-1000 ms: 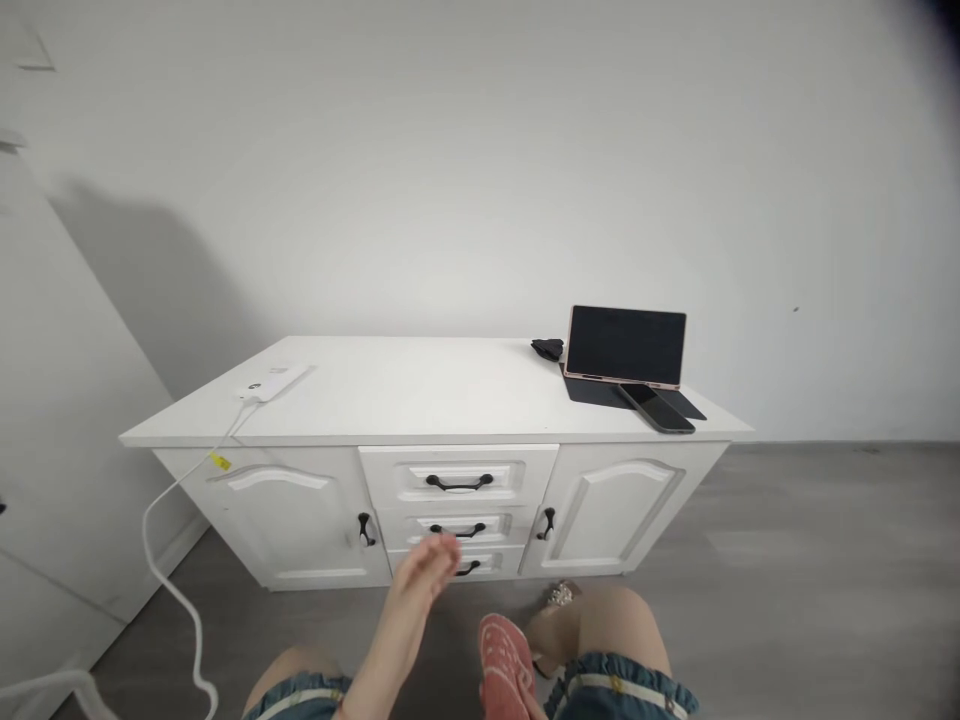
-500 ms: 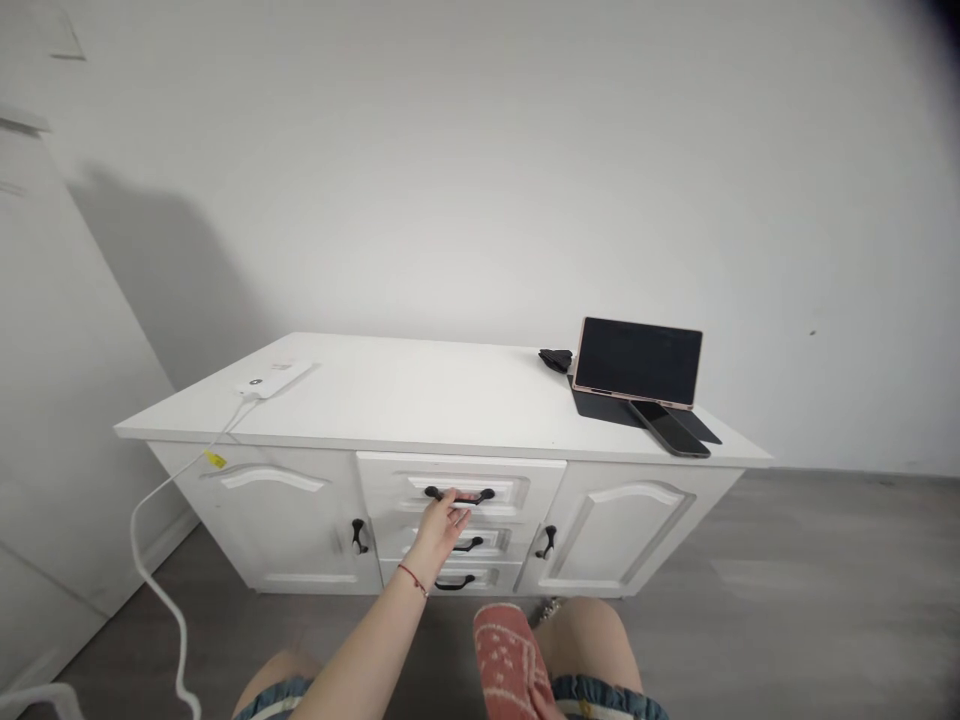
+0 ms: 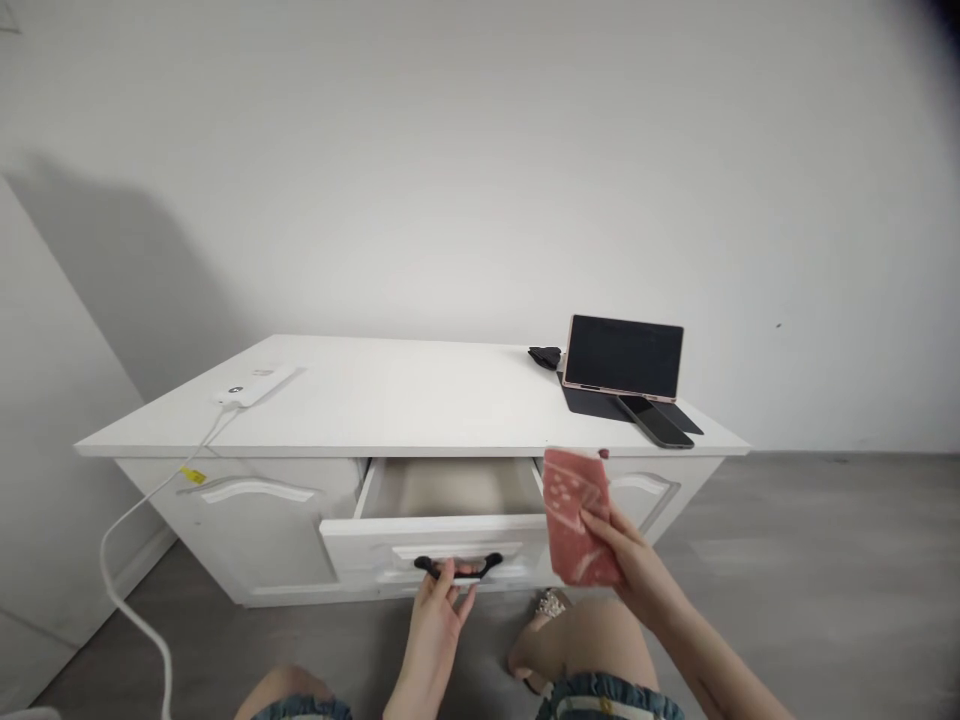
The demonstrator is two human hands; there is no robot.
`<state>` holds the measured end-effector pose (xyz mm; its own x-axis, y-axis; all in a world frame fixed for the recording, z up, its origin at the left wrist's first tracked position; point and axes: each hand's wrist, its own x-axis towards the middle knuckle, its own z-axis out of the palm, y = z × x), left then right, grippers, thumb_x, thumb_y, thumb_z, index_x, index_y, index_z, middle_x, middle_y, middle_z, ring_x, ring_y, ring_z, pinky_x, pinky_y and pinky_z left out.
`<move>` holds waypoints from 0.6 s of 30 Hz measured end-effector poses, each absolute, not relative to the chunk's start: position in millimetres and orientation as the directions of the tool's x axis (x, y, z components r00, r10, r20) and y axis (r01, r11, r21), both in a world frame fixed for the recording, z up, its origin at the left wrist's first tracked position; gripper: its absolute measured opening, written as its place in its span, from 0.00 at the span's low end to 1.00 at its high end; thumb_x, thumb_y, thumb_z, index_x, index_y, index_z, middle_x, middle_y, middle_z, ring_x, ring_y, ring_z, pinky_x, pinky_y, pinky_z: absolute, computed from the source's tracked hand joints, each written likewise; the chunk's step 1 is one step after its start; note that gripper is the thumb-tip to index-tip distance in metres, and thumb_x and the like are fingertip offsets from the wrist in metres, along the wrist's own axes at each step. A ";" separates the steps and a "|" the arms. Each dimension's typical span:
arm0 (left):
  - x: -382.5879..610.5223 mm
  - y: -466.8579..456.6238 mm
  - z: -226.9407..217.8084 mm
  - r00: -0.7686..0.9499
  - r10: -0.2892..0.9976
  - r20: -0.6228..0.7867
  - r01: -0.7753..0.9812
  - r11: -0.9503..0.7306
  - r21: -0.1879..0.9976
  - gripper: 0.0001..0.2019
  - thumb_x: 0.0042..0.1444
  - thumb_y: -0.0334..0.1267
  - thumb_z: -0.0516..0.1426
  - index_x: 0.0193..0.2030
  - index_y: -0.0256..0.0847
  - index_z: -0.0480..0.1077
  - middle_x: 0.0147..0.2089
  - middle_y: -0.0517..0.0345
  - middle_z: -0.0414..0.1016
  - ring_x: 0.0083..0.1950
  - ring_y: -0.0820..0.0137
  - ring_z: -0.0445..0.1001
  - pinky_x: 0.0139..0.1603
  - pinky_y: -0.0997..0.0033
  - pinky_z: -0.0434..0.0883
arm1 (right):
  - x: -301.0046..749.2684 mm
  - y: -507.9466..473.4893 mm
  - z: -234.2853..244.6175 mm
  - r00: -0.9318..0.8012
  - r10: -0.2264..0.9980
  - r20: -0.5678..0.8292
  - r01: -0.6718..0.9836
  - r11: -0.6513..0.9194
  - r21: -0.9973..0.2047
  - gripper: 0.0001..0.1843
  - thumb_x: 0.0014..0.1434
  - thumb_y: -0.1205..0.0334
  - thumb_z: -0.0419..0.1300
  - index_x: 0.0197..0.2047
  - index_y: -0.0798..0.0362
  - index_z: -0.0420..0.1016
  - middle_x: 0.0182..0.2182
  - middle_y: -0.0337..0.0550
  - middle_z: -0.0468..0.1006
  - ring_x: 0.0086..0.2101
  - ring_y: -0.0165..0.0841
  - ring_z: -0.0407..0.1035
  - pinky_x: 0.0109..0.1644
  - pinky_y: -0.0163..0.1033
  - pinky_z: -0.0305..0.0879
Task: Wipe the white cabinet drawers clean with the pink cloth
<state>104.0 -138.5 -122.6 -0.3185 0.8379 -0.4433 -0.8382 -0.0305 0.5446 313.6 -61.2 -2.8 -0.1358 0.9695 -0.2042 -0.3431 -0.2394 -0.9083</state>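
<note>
My left hand [image 3: 444, 600] has its fingers hooked round the black handle [image 3: 491, 565] of the top drawer [image 3: 360, 540]. That drawer stands pulled out, and its pale inside shows no contents. In my right hand [image 3: 626, 560] is a folded pink cloth [image 3: 574, 510] with white markings, pinched between thumb and fingers. The cloth hangs in the air at the drawer's right front corner, in front of the right cabinet door. The lower drawers are hidden behind the pulled-out one.
On the white cabinet top [image 3: 397, 400] lie a white power strip [image 3: 255, 385] with a cable at left, and at right a tablet [image 3: 624, 357] on a stand, a phone [image 3: 654, 422] and a small black item [image 3: 545, 357]. My knees are close below the drawer.
The top drawer has come out toward me with my left hand on its handle. My right hand has come into view, and the pink cloth has been raised from near my lap.
</note>
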 end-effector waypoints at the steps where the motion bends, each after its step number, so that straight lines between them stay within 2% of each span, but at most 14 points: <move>1: 106.0 -145.9 -123.0 -0.308 0.834 -0.457 -0.847 -0.021 0.531 0.11 0.42 0.38 0.68 0.27 0.40 0.70 0.30 0.57 0.79 0.39 0.68 0.79 0.47 0.65 0.73 | 309.3 -50.8 2.9 -0.123 0.975 -0.186 -0.336 -0.217 -0.916 0.25 0.42 0.54 0.72 0.46 0.48 0.76 0.42 0.41 0.81 0.38 0.36 0.74 0.39 0.37 0.69; 4: 110.2 -162.6 -122.3 -0.286 0.828 -0.482 -0.862 -0.003 0.506 0.10 0.44 0.37 0.67 0.27 0.41 0.70 0.30 0.57 0.80 0.40 0.68 0.79 0.47 0.65 0.73 | 291.0 -20.3 5.1 -0.183 0.979 -0.091 -0.222 -0.131 -0.966 0.26 0.46 0.53 0.68 0.50 0.47 0.74 0.45 0.40 0.79 0.42 0.36 0.73 0.44 0.38 0.68; 8: 112.1 -173.2 -117.9 -0.259 0.802 -0.538 -0.866 0.053 0.497 0.09 0.45 0.36 0.66 0.26 0.41 0.69 0.30 0.57 0.79 0.40 0.68 0.79 0.47 0.66 0.73 | 262.3 14.6 -8.7 -0.467 0.884 -0.025 0.136 0.044 -0.990 0.22 0.51 0.58 0.61 0.51 0.49 0.73 0.41 0.41 0.80 0.41 0.39 0.72 0.48 0.44 0.65; 10: 112.7 -176.0 -116.3 -0.244 0.784 -0.570 -0.866 0.088 0.492 0.09 0.45 0.36 0.67 0.25 0.41 0.69 0.29 0.57 0.79 0.39 0.68 0.79 0.46 0.67 0.73 | 251.1 25.3 -15.2 -0.634 0.773 -0.007 0.344 0.274 -0.898 0.20 0.51 0.63 0.58 0.49 0.50 0.75 0.39 0.43 0.80 0.39 0.40 0.71 0.49 0.45 0.63; 13: 114.3 -178.8 -117.8 -0.267 0.753 -0.602 -0.859 0.097 0.503 0.11 0.42 0.36 0.68 0.24 0.42 0.69 0.28 0.59 0.79 0.38 0.69 0.79 0.42 0.70 0.73 | 240.1 28.0 -23.6 -0.800 0.600 -0.001 0.483 0.642 -0.595 0.21 0.52 0.68 0.56 0.48 0.48 0.78 0.39 0.47 0.80 0.41 0.41 0.70 0.50 0.45 0.59; 15: 115.0 -179.5 -121.7 -0.282 0.730 -0.622 -0.853 0.105 0.511 0.12 0.41 0.36 0.69 0.24 0.42 0.69 0.27 0.59 0.79 0.36 0.69 0.78 0.38 0.72 0.72 | 236.7 22.8 -29.7 -0.863 0.504 -0.021 0.458 0.766 -0.451 0.23 0.53 0.69 0.55 0.49 0.44 0.78 0.40 0.48 0.80 0.43 0.42 0.69 0.50 0.44 0.58; 18: 114.9 -179.5 -129.3 -0.265 0.694 -0.669 -0.860 0.143 0.489 0.10 0.42 0.35 0.68 0.22 0.42 0.69 0.26 0.58 0.79 0.33 0.69 0.78 0.34 0.73 0.71 | 237.4 13.8 -39.0 -0.905 0.369 -0.212 0.425 0.799 -0.425 0.25 0.47 0.66 0.61 0.50 0.40 0.77 0.38 0.45 0.81 0.38 0.41 0.71 0.42 0.40 0.61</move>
<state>114.9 -179.5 -129.3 -0.2655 0.6940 -0.6692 -0.8604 0.1426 0.4892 237.4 13.8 -39.0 -0.9050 0.3689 -0.2119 0.4253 0.7991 -0.4250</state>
